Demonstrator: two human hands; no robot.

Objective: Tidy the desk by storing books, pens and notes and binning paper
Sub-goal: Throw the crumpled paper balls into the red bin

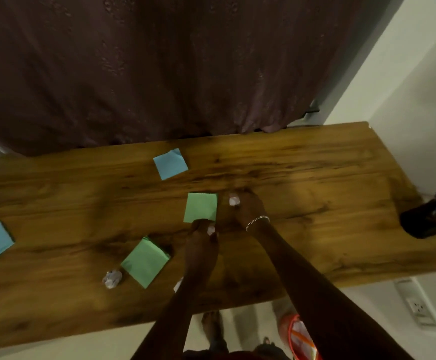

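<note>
Wooden desk (315,178) before dark curtain (159,61)

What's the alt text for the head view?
The left hand and right hand each grip a white paper wad over a wooden desk, beside a green note. A green pad, blue note and paper ball lie nearby.

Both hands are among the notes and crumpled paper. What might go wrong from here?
1. The right hand and left hand each seem to hold white paper already; grabbing more could drop some.
2. The left hand is at the near edge of the green pad, which could get binned with the paper.
3. A white scrap beside the left forearm lies near the front edge of the desk and could be knocked off.
</note>
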